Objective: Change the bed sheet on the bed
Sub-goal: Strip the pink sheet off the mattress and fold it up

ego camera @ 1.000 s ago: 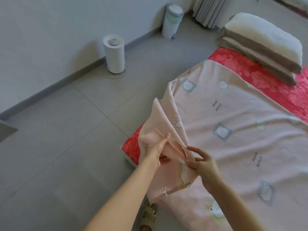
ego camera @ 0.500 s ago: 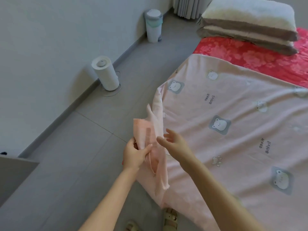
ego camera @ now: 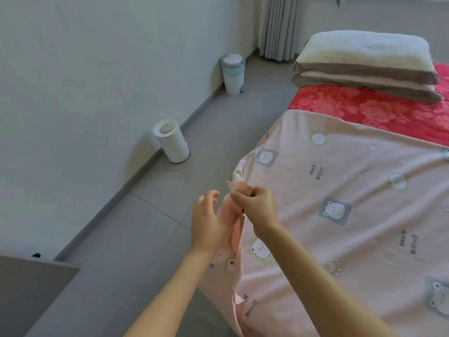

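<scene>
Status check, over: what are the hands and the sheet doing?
Right hand pinching corner of pink bear-print bed sheet. Left hand open beside it. Sheet partly covers red floral bedding; stacked pillows beyond, nothing blocking.

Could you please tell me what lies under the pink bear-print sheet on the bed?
Past the far edge of the pink sheet, a red floral cover shows and runs beneath it. The rest underneath is covered.

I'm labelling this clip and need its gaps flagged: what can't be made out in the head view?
- Left hand: seen from its back; whether it grips the pink sheet is unclear.
- Sheet's right and near edges: cut off by the frame.
- Bed corner: hidden under the sheet.
- Dark thing at lower left: too small, partly behind a grey surface.
</scene>
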